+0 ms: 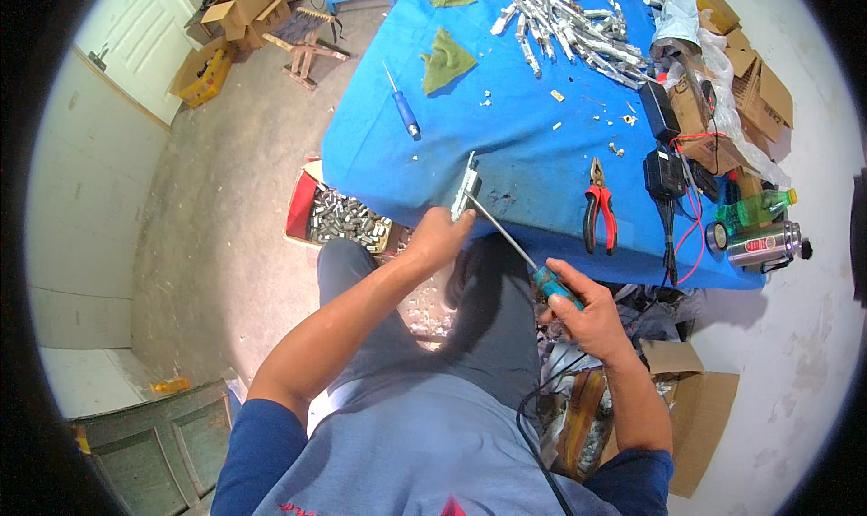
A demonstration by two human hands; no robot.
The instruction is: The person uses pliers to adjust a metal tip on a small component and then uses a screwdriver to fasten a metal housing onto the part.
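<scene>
Over the near edge of the blue-covered table [533, 184], holds a slim silvery metal part [465, 196] in the left hand [441, 234], pinched at its near end. Points its long axis forward, with a slight lean to the right at the far end. Cannot tell from this view: resting on the cloth or raised just above.

Wraps the right hand [587, 310] firmly around the handle of a teal-handled screwdriver [553, 284]. Slants the shaft forward and left, tip at the right flank of the part; cannot tell contact from a narrow gap. Crosses the part's axis at an angle, not in line. Puts the left hand nearer, directly on the part; sets the right hand well apart, with the part ahead and to its left.

Further out, to the right on the cloth: note red-handled pliers [600, 211]. Ahead and left: note a blue screwdriver [405, 110] and a green rag [444, 63]. Toward the far side: note a heap of silvery pieces [578, 33]. Below the left edge: note a red box [301, 207] of small metal pieces [348, 223].
</scene>
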